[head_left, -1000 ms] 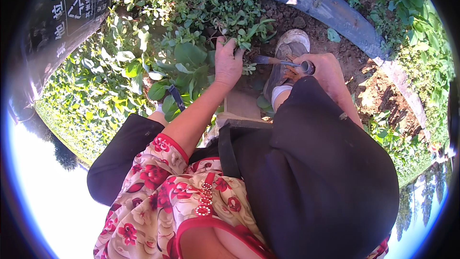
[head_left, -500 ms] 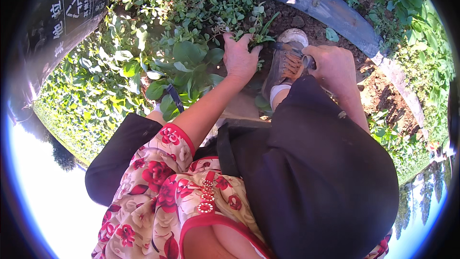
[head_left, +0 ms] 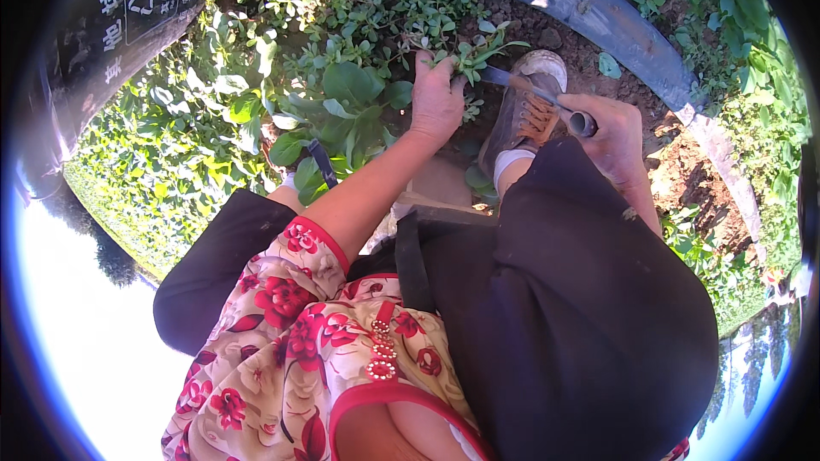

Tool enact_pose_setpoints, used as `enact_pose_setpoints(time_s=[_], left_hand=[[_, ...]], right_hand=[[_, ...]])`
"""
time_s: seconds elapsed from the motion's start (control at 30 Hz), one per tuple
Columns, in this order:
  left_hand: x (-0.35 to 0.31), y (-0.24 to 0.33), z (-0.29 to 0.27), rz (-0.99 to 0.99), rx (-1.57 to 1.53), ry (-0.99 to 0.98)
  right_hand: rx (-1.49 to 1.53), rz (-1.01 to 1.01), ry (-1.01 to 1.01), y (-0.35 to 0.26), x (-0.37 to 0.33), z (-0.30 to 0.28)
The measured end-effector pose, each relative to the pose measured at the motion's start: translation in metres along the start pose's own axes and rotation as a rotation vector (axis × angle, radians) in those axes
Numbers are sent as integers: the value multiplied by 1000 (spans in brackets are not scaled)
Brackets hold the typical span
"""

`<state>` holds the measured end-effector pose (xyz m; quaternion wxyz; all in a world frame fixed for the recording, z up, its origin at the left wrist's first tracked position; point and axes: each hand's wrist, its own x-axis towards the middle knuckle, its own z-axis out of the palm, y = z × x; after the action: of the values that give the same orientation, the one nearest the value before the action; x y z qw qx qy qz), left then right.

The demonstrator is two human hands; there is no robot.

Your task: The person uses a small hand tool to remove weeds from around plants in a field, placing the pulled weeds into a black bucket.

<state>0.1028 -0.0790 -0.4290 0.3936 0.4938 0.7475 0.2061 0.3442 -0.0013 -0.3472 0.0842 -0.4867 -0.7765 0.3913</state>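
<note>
We see a small leafy weed in the dark soil just ahead of the brown shoe, and our left hand is clenched around its stems. Our right hand grips the handle of a metal digging tool, blade angled toward the weed's base. A grey curb curves beyond.

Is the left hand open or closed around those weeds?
Closed. The left hand has its fingers curled around a clump of green stems, while the right hand holds a metal tool toward them.
</note>
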Motion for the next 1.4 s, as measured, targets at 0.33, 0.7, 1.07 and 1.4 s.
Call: enact_pose_setpoints(time_s=[0.33, 0.7, 1.07, 1.4], left_hand=[[-3, -23, -19, -123, -39, 63], [-2, 8, 7, -169, 48, -18], [6, 0, 6, -189, -18, -2], [1, -28, -89, -129, 356, -164]], right_hand=[[-273, 19, -105, -34, 16, -39], [-214, 66, -174, -14, 15, -7], [89, 129, -72, 18, 10, 5], [-60, -229, -363, -21, 35, -2]])
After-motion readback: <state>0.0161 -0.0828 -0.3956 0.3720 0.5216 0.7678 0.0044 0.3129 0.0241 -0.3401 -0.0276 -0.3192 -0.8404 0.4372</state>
